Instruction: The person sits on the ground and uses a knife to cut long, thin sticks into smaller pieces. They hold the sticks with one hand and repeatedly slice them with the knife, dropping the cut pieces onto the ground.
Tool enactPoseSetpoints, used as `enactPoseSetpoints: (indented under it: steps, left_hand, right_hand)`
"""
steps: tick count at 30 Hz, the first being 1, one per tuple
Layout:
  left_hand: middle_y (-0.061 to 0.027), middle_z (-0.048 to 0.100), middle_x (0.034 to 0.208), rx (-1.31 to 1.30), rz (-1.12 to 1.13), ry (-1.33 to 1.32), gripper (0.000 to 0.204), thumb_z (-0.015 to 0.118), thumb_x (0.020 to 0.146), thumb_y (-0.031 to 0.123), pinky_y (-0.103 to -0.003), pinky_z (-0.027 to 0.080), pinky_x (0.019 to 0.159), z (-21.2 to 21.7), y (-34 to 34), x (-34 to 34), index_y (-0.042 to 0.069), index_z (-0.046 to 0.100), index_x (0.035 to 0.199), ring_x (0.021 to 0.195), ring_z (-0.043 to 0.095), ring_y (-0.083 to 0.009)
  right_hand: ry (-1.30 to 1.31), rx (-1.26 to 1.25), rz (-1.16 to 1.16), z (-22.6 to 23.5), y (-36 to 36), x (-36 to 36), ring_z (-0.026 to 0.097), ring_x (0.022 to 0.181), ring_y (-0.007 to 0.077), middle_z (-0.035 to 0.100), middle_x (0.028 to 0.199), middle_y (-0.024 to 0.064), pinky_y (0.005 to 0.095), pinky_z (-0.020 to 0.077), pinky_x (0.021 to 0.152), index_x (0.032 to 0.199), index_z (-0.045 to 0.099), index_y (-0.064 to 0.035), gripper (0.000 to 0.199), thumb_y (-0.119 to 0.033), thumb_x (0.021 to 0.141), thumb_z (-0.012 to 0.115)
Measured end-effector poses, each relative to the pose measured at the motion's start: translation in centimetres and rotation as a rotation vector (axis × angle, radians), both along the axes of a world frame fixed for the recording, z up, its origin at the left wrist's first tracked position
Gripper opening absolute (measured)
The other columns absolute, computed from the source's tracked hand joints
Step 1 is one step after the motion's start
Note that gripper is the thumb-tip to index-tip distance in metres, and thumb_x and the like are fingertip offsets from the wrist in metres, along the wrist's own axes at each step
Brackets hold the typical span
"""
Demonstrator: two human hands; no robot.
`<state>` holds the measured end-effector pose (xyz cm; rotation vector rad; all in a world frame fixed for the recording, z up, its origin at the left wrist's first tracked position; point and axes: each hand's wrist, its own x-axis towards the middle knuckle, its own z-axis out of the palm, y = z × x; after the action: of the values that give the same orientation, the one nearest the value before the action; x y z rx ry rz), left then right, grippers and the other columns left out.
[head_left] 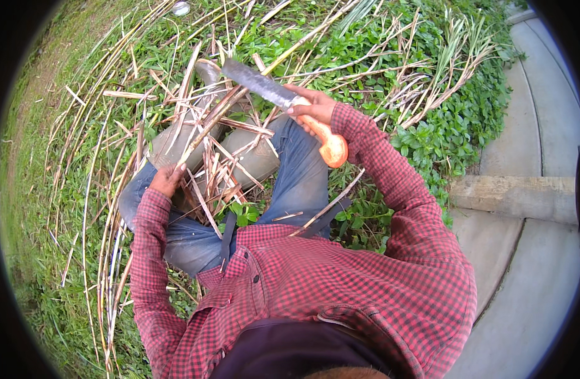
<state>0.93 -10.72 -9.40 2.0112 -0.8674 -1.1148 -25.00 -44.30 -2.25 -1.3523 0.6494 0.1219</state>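
Note:
My right hand (pixel 312 108) is wrapped around the orange wooden handle (pixel 331 146) of a broad-bladed machete. Its dark, worn blade (pixel 259 83) points up and to the left, lying across the line of a long stalk (pixel 305 41). Near my left knee, my left hand (pixel 168 180) is closed on the lower end of that stalk, which slants up and to the right past the blade. Whether the blade touches the stalk I cannot tell. Split pieces and shavings (pixel 223 167) lie heaped between and over my rubber boots (pixel 255 158).
Long thin stalks (pixel 91 183) lie in a curve on the grass at left. Dry, leafy stalk tops (pixel 451 69) rest on green plants at upper right. Concrete slabs (pixel 514 114) with a raised crossbar (pixel 514 197) run along the right. A small whitish object (pixel 180 8) lies at the top.

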Motion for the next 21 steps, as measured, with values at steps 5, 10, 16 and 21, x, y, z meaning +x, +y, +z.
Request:
enactPoseSetpoints:
  steps: [5, 10, 16, 21]
  left_hand:
    - [-0.0172, 0.059, 0.070, 0.165, 0.122, -0.898, 0.032, 0.047, 0.087, 0.039, -0.048, 0.042, 0.058, 5.0, 1.1, -4.0, 0.008, 0.051, 0.080, 0.069, 0.057, -0.0370]
    - [-0.0161, 0.060, 0.072, 0.294, 0.219, -1.054, 0.026, 0.047, 0.087, 0.037, -0.048, 0.044, 0.055, 4.3, 2.0, -4.8, 0.011, 0.049, 0.087, 0.068, 0.059, -0.0370]
    - [-0.0118, 0.060, 0.076, 0.341, 0.253, -1.066, 0.024, 0.051, 0.085, 0.034, -0.046, 0.043, 0.054, 2.6, 2.7, -4.9, 0.011, 0.047, 0.085, 0.069, 0.058, -0.0357]
    - [-0.0124, 0.058, 0.077, 0.204, 0.329, -1.050, 0.027, 0.054, 0.083, 0.034, -0.045, 0.043, 0.059, 4.1, 2.3, -6.1, 0.008, 0.047, 0.082, 0.073, 0.057, -0.0346]
  right_hand:
    - [-0.020, -0.200, -0.437, -0.5, -11.0, 0.2, 0.050, 0.045, 0.0146, 0.051, 0.060, 0.0052, 0.0277, 0.0441, 0.041, 0.138, 0.023, -0.0213, 0.072, -0.013, 0.078, 0.062]
    - [-0.024, -0.099, -0.482, -2.7, -14.4, 1.8, 0.050, 0.046, 0.0169, 0.052, 0.060, 0.0086, 0.0308, 0.0436, 0.041, 0.139, 0.019, -0.0224, 0.079, -0.007, 0.076, 0.063]
    - [0.024, 0.086, 0.142, 0.0, 3.0, 2.0, 0.049, 0.045, 0.0098, 0.053, 0.067, 0.0029, 0.0248, 0.0470, 0.043, 0.138, 0.021, -0.0265, 0.070, -0.017, 0.081, 0.060]
    - [0.010, 0.032, 0.222, 1.9, 5.1, 1.6, 0.050, 0.047, 0.0089, 0.051, 0.063, 0.0010, 0.0227, 0.0473, 0.045, 0.138, 0.022, -0.0241, 0.069, -0.020, 0.081, 0.060]
